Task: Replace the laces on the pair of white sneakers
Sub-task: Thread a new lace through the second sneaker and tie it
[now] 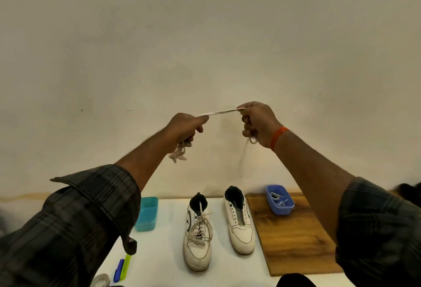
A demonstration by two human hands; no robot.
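Observation:
Both arms are raised high in front of the wall. My left hand (186, 128) and my right hand (258, 122) each grip one white lace (218, 112), stretched taut between them. Bunched loops of it hang below my left fist, and a thin end dangles below my right fist. Down on the white table (164, 252) stand two white sneakers with their toes toward me. The left sneaker (197, 234) is laced. The right sneaker (241, 223) has bare eyelets and no lace.
A teal box (147, 215) sits left of the sneakers. A blue tub (279, 200) holding laces rests on a wooden board (293, 236) at the right. A blue and a green marker (121, 269) lie near the front edge, beside another lace coil (101, 280).

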